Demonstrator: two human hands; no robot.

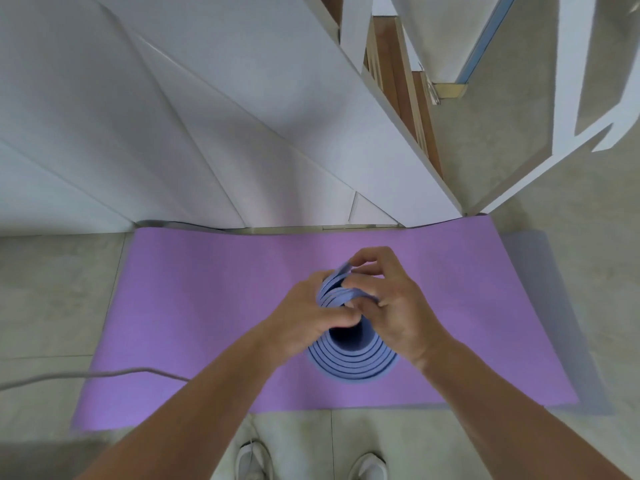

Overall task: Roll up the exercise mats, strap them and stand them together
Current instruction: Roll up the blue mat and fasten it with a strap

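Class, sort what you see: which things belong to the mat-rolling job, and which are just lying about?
Job: rolled blue foam mat standing on end, gripped at the top by left hand and right hand; flat purple foam mat beneath it.
Lying about: thin grey cable; white shoes, worn; wooden stairs.

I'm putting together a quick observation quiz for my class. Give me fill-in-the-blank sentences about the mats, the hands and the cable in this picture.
1. The rolled mat, held upright, is ____ in colour.
2. The flat mat on the floor is ____ in colour.
3. The left hand and the right hand both grip the rolled mat at its ____ end.
4. The grey cable reaches the flat mat from the person's ____ side.

Missing words: blue; purple; top; left.
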